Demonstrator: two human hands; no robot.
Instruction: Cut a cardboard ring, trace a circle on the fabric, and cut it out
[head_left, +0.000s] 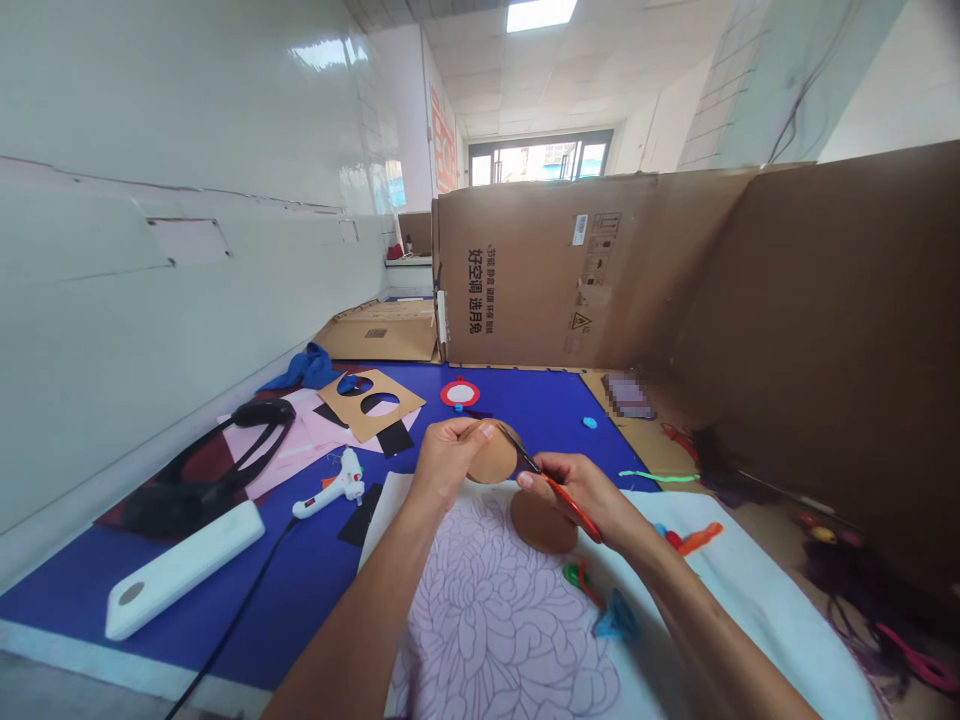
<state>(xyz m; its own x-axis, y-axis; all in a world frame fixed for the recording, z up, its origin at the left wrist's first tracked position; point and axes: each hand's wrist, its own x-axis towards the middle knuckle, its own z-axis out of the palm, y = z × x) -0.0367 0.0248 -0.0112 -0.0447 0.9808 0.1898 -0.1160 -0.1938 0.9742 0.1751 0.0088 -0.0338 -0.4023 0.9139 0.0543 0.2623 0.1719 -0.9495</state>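
Two things held, left hand [450,462] pinching a tan card disc [491,455], right hand [574,497] gripping red-handled scissors [574,510]

Right grip [576,490]: scissors [574,510], glossy red plastic handles, dark metal blades. Left grip [450,462]: card disc [491,453], matt brown, smooth. Below both grips: white cloth [742,590], matt.

The single view rides on the person's head, facing forward and down past both forearms, close above the left hand [450,463] and right hand [570,495] just below centre (the wide lens bows everything outward). A white wall [150,300] fills 9 o'clock, cardboard sheets [810,300] 3 o'clock, and a distant glazed doorway [540,158] 12 o'clock.
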